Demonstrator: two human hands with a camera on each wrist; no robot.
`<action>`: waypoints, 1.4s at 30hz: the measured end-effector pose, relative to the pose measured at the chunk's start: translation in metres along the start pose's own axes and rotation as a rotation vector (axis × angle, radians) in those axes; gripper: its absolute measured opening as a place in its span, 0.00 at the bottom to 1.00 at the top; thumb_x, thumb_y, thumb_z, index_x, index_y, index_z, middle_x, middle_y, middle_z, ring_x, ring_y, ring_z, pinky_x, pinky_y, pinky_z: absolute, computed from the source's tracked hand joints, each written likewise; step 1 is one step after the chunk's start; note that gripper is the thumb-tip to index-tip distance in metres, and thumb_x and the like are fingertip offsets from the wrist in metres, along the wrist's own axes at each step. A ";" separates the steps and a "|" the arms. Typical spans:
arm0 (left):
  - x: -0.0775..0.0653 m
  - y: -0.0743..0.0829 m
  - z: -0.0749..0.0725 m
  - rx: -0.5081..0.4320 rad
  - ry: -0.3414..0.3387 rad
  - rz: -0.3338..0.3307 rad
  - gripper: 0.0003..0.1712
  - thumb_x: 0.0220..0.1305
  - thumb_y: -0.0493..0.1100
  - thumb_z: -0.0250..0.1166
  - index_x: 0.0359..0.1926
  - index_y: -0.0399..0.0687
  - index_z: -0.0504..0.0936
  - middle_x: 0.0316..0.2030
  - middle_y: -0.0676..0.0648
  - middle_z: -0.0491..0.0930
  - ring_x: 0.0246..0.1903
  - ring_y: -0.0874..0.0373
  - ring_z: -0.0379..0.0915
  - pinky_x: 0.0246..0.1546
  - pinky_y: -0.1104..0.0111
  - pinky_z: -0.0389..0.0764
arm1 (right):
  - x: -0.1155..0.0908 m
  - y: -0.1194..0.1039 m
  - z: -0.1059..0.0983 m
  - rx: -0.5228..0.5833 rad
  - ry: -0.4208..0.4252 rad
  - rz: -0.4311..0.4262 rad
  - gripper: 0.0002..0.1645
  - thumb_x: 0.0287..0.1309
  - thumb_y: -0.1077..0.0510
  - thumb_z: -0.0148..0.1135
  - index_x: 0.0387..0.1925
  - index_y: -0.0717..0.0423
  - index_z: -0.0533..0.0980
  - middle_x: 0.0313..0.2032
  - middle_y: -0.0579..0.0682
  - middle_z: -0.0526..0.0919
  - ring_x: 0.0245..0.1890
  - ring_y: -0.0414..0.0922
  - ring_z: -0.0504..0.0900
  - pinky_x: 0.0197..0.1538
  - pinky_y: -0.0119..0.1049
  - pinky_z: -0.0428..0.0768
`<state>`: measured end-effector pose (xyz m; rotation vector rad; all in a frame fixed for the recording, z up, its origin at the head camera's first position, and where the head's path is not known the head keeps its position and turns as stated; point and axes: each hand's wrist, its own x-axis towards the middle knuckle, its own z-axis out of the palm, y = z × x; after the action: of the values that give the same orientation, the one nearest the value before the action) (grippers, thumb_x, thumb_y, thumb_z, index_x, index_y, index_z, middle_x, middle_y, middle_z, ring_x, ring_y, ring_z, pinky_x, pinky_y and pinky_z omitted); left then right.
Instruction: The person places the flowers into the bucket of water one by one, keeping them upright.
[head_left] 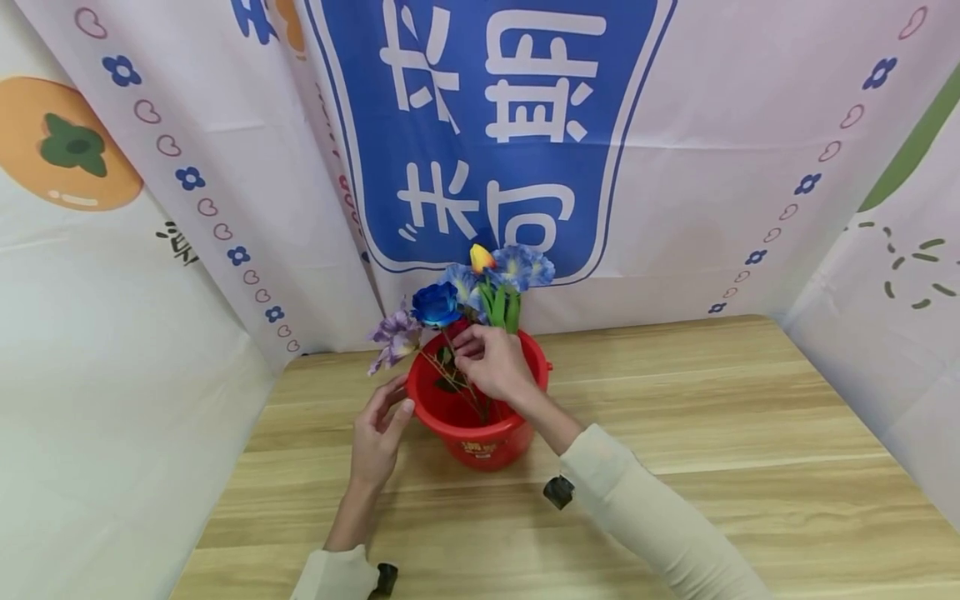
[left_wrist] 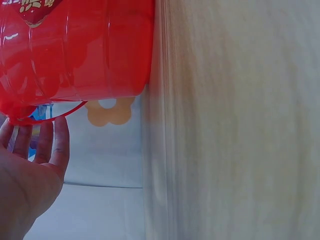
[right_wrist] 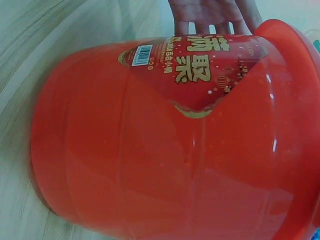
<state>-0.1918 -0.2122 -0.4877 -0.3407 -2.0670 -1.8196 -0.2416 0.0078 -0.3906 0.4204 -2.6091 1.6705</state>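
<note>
A red bucket (head_left: 487, 446) stands upright on the table, holding several artificial flowers. Among them are a blue rose (head_left: 437, 305), a purple flower (head_left: 396, 337), light-blue blooms (head_left: 517, 267) and a yellow-orange tulip (head_left: 482, 258). My right hand (head_left: 493, 362) reaches over the bucket and appears to pinch the blue rose's stem; its fingertips partly hide the contact. A dark-red bloom shows just behind them. My left hand (head_left: 378, 437) touches the bucket's left side near the rim. In the left wrist view its fingers (left_wrist: 60, 145) extend up against the thin red handle (left_wrist: 70, 111).
The wooden table (head_left: 675, 450) spreads around the bucket. A white printed cloth (head_left: 675, 208) with a blue panel hangs behind it, close to the light-blue blooms. More printed cloth hangs at both sides. A label (right_wrist: 200, 65) is on the bucket's wall.
</note>
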 end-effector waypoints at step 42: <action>-0.001 0.000 -0.001 -0.019 -0.001 0.007 0.23 0.76 0.31 0.63 0.69 0.33 0.78 0.66 0.35 0.80 0.59 0.65 0.82 0.55 0.75 0.87 | -0.091 0.067 -0.140 0.173 0.216 0.096 0.23 0.72 0.63 0.68 0.63 0.69 0.77 0.56 0.69 0.83 0.45 0.32 0.86 0.49 0.30 0.91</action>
<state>-0.1910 -0.2128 -0.4877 -0.3537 -2.0480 -1.8366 -0.1877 0.1792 -0.4046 0.1097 -2.3765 1.8631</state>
